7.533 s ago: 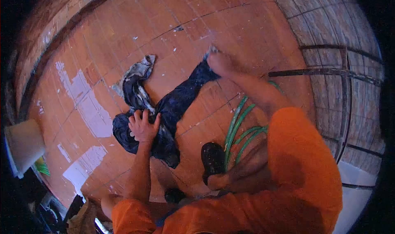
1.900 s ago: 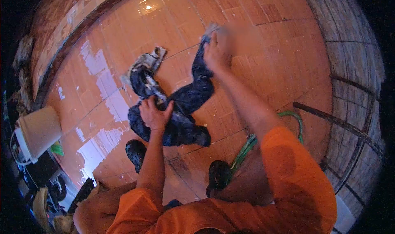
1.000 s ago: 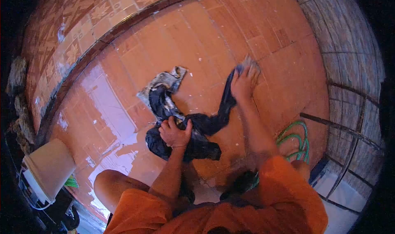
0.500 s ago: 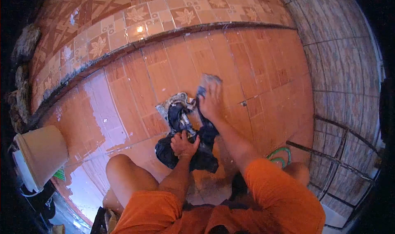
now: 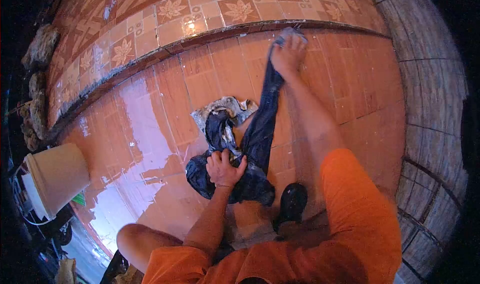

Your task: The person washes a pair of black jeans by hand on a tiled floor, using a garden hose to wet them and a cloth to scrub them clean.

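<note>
A dark wet garment [image 5: 260,134] lies on the orange tiled floor, one long part stretched away toward the step. My left hand [image 5: 223,170] presses on its bunched near part with the fingers spread. At the far end of the stretched part is my right hand [image 5: 290,56], its fingers over a greyish piece of cloth at the tip; the grip is partly hidden. A pale, stained cloth [image 5: 215,108] touches the dark fabric at its far left side.
A raised tiled step [image 5: 185,29] curves across the far side. On the left stand a beige bucket [image 5: 60,176] and rough stones [image 5: 37,96]. Water [image 5: 145,119] shines on the floor at left. A dark shoe [image 5: 292,201] is near the knees. A grey tiled wall [image 5: 432,94] rises at right.
My right hand has moved forward and to the right, and the dark cloth there now lies stretched out long. My left hand stays on the bunched part.
</note>
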The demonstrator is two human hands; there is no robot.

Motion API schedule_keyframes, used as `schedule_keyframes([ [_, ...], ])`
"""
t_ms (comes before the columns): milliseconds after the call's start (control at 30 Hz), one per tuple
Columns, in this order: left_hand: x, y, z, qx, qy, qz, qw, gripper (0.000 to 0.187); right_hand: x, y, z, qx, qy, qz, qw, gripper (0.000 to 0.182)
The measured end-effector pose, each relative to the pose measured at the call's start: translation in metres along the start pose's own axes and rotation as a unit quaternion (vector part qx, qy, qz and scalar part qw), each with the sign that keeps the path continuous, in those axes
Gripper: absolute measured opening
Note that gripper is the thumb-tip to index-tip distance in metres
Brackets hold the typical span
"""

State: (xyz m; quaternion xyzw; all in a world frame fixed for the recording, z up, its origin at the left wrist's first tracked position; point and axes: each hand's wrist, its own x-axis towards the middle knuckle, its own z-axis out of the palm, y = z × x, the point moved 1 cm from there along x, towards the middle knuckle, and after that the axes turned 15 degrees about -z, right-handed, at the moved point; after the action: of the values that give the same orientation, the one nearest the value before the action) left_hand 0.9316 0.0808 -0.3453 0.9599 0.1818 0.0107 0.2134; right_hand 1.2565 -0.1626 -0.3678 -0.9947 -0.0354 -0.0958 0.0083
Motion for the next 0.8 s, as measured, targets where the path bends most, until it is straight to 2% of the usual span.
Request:
schedule_keyframes([
  [100, 0.003, 0.001, 0.002, 0.005, 0.026, 0.017, 1.0, 0.055, 0.01, -0.092, 0.022, 0.023, -0.017, 0.008, 1.0, 0.07],
  [133, 0.0, 0.004, 0.0, 0.0, 0.029, 0.02, 0.999, 0.055, 0.006, -0.124, 0.017, 0.126, 0.046, 0.025, 0.991, 0.069],
  [167, -0.009, 0.006, -0.007, -0.003, 0.022, 0.03, 0.999, 0.055, -0.009, -0.148, 0.012, 0.11, 0.023, -0.026, 0.993, 0.067],
  [233, -0.012, 0.006, -0.008, 0.005, 0.026, 0.028, 0.999, 0.056, -0.03, -0.19, -0.001, 0.261, -0.002, -0.159, 0.952, 0.064],
  [300, -0.009, 0.007, -0.009, 0.008, 0.026, 0.035, 0.999, 0.056, -0.051, -0.208, -0.012, 0.261, 0.0, -0.211, 0.942, 0.064],
  [333, -0.01, 0.007, -0.007, 0.011, 0.024, 0.032, 0.999, 0.056, -0.053, -0.196, -0.014, 0.258, 0.004, -0.208, 0.944, 0.064],
  [400, -0.011, 0.006, -0.006, 0.009, 0.028, 0.039, 0.999, 0.055, -0.055, -0.164, -0.018, 0.296, -0.052, -0.194, 0.934, 0.062],
  [467, -0.01, 0.005, -0.007, 0.007, 0.037, 0.049, 0.998, 0.055, -0.062, -0.106, -0.007, 0.211, 0.02, -0.08, 0.974, 0.062],
  [533, -0.012, 0.007, -0.007, 0.015, 0.039, 0.046, 0.998, 0.056, -0.06, -0.036, -0.019, 0.056, 0.064, 0.009, 0.996, 0.067],
  [600, -0.013, 0.01, -0.005, 0.019, 0.044, 0.052, 0.997, 0.057, -0.037, 0.02, -0.018, 0.042, 0.111, 0.119, 0.986, 0.067],
  [633, -0.012, 0.009, -0.004, 0.027, 0.046, 0.058, 0.997, 0.058, -0.022, 0.036, -0.022, 0.066, 0.112, 0.124, 0.984, 0.067],
  [767, -0.016, 0.009, -0.006, 0.04, 0.048, 0.061, 0.996, 0.059, 0.022, 0.032, -0.015, 0.156, 0.138, 0.129, 0.97, 0.065],
  [800, -0.015, 0.008, -0.007, 0.044, 0.046, 0.062, 0.996, 0.059, 0.029, 0.021, 0.002, 0.115, 0.173, 0.154, 0.966, 0.064],
])
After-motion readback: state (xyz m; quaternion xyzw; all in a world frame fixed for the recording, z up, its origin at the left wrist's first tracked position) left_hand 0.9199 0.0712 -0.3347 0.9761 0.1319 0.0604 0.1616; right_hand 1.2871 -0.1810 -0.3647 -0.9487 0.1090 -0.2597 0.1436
